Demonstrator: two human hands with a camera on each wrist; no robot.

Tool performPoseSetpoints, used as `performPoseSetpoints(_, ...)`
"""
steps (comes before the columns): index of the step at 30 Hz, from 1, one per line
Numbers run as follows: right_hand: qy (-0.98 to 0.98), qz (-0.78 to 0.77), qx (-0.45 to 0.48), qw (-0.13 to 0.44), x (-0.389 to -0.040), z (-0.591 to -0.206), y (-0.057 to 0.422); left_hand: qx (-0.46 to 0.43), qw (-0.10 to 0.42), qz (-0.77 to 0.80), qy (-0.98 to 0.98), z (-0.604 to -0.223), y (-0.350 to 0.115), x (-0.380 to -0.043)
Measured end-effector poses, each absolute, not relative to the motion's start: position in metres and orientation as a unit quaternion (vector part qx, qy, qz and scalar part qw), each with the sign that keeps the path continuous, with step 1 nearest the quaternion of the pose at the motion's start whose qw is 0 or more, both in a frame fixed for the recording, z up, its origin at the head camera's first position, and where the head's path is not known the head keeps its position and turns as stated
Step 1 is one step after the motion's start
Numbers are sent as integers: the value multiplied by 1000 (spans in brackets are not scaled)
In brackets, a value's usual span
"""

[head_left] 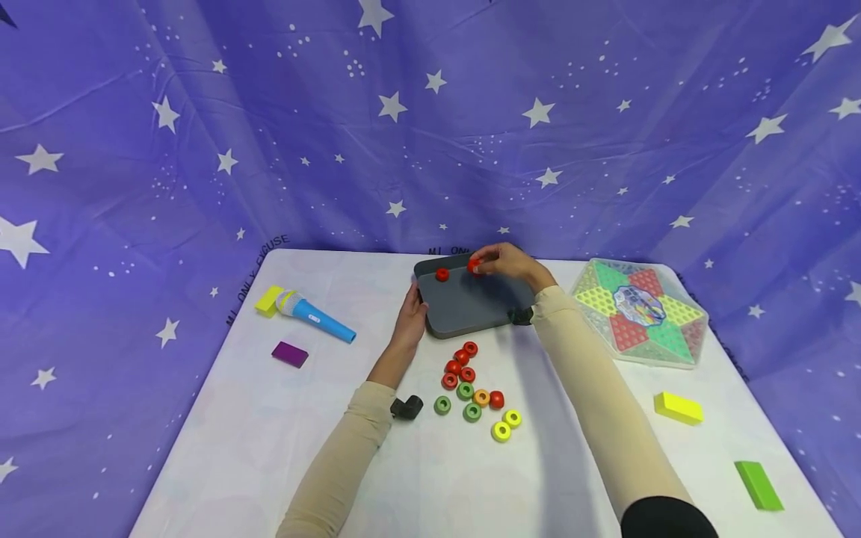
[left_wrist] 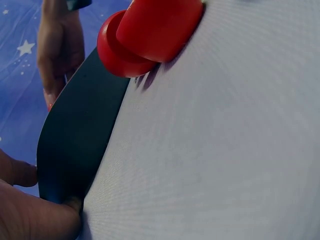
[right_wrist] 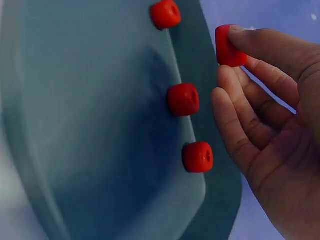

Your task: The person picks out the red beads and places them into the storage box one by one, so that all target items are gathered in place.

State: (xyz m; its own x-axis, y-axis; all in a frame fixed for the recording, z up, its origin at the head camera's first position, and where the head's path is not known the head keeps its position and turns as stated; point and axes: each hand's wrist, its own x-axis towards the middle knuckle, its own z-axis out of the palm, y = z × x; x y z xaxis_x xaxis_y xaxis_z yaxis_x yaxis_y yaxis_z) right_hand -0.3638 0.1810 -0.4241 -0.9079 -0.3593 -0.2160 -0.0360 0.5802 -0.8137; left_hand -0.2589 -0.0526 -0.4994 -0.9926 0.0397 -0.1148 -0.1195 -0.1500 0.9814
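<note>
Fingers (right_wrist: 231,112) of the right hand (head_left: 507,261) hold a red bead (right_wrist: 230,46) in a pinch near the far rim of the gray tray (head_left: 464,302), upper centre of the head view, while the left hand (head_left: 409,317) grips the tray's left edge. Step in hand reads as lining up red beads: three seated beads (right_wrist: 180,100) follow one wall in the right wrist view; loose beads (head_left: 466,391) lie on the counter (head_left: 235,448), lower centre. Next move likely calls for lowering the pinched bead beside that row and easing the grip.
</note>
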Motion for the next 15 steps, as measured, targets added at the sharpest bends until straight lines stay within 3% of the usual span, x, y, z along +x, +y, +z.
performPoseSetpoints(9,841,-484,-67,232,-357,-406,173,-24,68,748,660,-494,-52,-255)
performPoseSetpoints(15,829,-509,-59,225,-363,-425,158,-35,53,748,660,-498,-51,-258)
